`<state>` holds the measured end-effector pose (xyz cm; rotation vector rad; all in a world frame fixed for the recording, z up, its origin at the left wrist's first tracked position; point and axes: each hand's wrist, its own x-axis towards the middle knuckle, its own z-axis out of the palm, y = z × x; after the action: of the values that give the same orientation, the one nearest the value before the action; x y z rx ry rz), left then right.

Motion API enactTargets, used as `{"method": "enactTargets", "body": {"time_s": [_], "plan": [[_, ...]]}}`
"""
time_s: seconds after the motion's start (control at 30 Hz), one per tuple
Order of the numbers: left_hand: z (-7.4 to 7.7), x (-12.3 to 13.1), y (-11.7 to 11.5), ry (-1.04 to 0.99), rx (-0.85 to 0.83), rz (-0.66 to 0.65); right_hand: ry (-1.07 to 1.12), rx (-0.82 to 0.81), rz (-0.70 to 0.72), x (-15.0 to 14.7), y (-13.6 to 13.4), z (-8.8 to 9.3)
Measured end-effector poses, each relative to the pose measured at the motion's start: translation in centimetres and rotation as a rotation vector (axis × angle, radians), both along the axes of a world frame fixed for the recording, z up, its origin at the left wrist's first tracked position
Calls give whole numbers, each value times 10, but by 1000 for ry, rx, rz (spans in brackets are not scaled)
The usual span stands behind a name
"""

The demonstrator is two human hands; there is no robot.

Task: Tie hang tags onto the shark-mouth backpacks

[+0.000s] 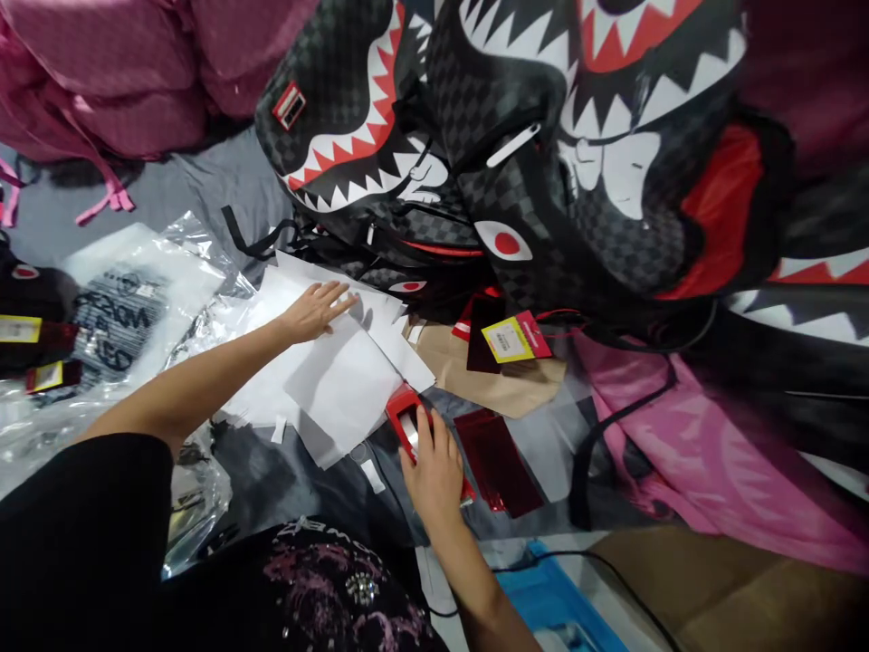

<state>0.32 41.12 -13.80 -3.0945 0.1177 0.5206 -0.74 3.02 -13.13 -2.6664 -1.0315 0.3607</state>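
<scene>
My left hand (316, 311) lies flat with fingers stretched out on a loose stack of white paper sheets (339, 380). My right hand (434, 471) rests palm down on a small red card-like packet (405, 418) at the stack's lower right corner, fingers together over it. A dark red foil pouch (499, 462) lies just right of that hand. Behind the papers sit black checkered backpacks with a shark-mouth print (353, 118), and a yellow and red hang tag (517, 340) dangles from one.
Pink backpacks (101, 81) are piled at the back left, and a pink bag (706, 453) lies at right. Clear plastic bags (128, 308) cover the left side. A brown paper bag (502, 380) sits under the tag. A blue item (549, 598) and a black cable lie near me.
</scene>
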Motion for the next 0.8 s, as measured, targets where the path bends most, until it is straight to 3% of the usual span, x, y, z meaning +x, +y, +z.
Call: {"method": "enactTargets", "body": {"time_s": [0.1, 0.2, 0.47, 0.63, 0.7, 0.8], "plan": [[-5, 28, -1, 23, 28, 105, -21, 62, -5, -1, -3, -2], [-8, 42, -2, 43, 31, 119, -27, 119, -45, 0, -10, -2], [-14, 38, 3, 48, 28, 85, -3, 116, -341, 15, -33, -4], [-8, 5, 13, -22, -9, -141, -23, 112, -361, 23, -35, -8], [6, -21, 18, -79, -45, -225, -27, 103, -360, 24, -35, -7], [40, -69, 26, -186, -161, -334, -20, 101, -367, 25, -35, -7]]}}
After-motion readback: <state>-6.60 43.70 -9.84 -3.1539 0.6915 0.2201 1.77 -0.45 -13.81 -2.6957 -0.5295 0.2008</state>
